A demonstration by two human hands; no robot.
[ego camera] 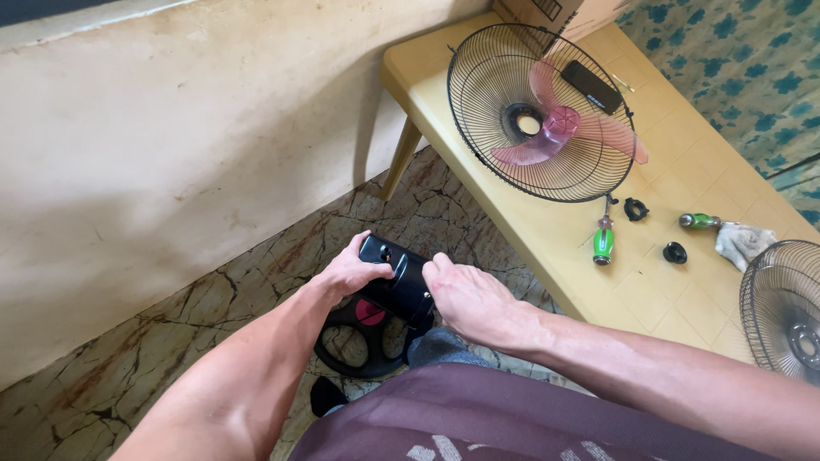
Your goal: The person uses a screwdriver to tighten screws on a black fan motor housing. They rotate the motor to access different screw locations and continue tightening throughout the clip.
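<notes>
Between left hand [348, 271] and right hand [468, 299], black fan housing [400, 282].

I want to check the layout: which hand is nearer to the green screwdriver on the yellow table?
Right. The right hand grips the black fan part just beside the table, below-left of the screwdriver; the left hand is farther left.

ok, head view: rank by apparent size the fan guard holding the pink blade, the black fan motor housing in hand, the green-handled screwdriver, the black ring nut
1. fan guard
2. black fan motor housing, though it's nearer the camera
3. green-handled screwdriver
4. black ring nut
</notes>
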